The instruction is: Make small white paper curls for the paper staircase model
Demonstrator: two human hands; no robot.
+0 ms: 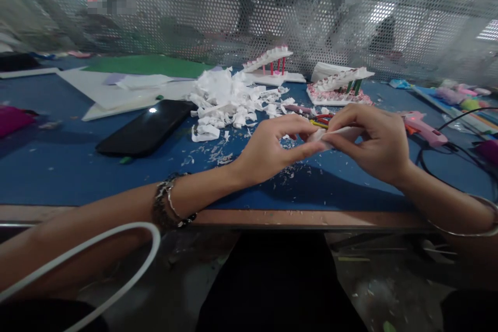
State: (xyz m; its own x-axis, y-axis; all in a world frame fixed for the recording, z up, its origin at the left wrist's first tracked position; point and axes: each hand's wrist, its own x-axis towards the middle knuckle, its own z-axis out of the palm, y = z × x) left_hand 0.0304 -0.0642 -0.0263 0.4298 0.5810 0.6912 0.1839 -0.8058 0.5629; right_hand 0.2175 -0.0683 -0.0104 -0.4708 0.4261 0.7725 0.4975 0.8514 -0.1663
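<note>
Both my hands meet over the blue table in the head view, pinching a small piece of white paper (346,134) between fingertips and thumbs. My left hand (272,142) grips its left end, and my right hand (371,140) grips the right end; the fingers partly hide the piece. Just behind them lies a tool with red and yellow handles (321,120), also partly hidden. Beyond my left hand rises a heap of torn white scraps (221,96), with small shreds spread on the tabletop beneath my hands.
A black phone (146,128) lies at the left, before white sheets and a green sheet (151,66). Two small stair-like models (272,59) stand at the back. A pink glue gun (426,128) with a black cable is at right. A white cable (150,228) loops before my left forearm.
</note>
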